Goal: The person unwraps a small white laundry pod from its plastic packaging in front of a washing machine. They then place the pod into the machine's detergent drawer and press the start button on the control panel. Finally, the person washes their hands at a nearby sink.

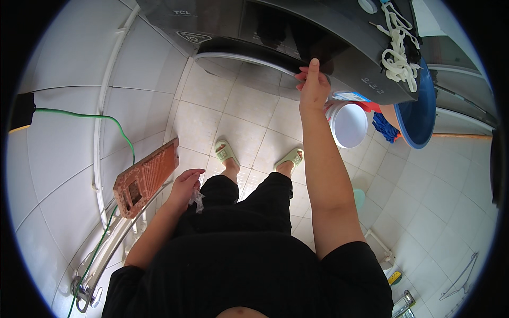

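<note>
A dark grey front-loading washing machine [222, 24] stands ahead of me, its round door [249, 60] bulging out below the glossy panel. My right hand [315, 89] is at the right side of that door, fingers curled at its rim and thumb pointing up against the front. Down at my left thigh, my left hand [185, 186] is closed on a crumpled piece of clear plastic film [197, 201], which hangs below the fingers. How far the right fingertips reach behind the rim is hidden.
White cord [397, 53] lies on the machine's top right. A white bucket [350, 126], a blue basin [419, 108] and a blue mop head [385, 127] are at the right. A reddish-brown washboard [146, 177] leans over a sink edge at my left, near a green hose [114, 121].
</note>
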Available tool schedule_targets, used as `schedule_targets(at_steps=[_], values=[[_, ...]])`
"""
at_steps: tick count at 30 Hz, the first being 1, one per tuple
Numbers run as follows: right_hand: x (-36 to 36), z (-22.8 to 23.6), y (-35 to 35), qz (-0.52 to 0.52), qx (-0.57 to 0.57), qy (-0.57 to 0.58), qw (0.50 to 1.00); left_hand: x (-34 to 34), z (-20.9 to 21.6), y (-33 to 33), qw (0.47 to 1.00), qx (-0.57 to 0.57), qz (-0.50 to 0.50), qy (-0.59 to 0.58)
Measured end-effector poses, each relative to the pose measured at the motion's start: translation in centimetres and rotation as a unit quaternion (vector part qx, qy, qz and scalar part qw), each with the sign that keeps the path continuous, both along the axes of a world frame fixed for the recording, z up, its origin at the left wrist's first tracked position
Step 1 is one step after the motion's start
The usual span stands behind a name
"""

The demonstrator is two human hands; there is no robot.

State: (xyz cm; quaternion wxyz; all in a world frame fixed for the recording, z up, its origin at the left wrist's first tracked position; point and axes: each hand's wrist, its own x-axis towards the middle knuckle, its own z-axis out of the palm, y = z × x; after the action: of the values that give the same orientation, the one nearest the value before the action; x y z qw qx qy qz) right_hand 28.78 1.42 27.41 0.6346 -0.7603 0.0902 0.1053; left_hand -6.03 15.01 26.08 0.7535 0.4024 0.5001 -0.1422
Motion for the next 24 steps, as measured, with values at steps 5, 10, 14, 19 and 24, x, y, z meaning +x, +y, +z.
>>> schedule_targets(at_steps=[5,10,14,19,24], values=[[0.1,-0.3,0.0,0.001,0.001,-0.001,1.0,0.0,0.1,0.3,1.0,-0.001,-0.002,-0.009],[0.1,0.2,-0.2,0.012,-0.005,0.014,1.0,0.3,-0.2,0.3,1.0,-0.003,-0.007,-0.02],[0.0,0.3,-0.1,0.008,-0.003,0.015,1.0,0.6,0.1,0.3,1.0,-0.007,0.002,-0.022],[0.2,0.0,-0.4,0.012,0.005,0.013,1.0,0.7,0.6,0.9,1.0,-0.01,0.006,-0.025],[0.6,-0.3,-0.7,0.016,0.013,0.019,1.0,0.5,0.6,1.7,0.999,-0.01,0.013,-0.047]])
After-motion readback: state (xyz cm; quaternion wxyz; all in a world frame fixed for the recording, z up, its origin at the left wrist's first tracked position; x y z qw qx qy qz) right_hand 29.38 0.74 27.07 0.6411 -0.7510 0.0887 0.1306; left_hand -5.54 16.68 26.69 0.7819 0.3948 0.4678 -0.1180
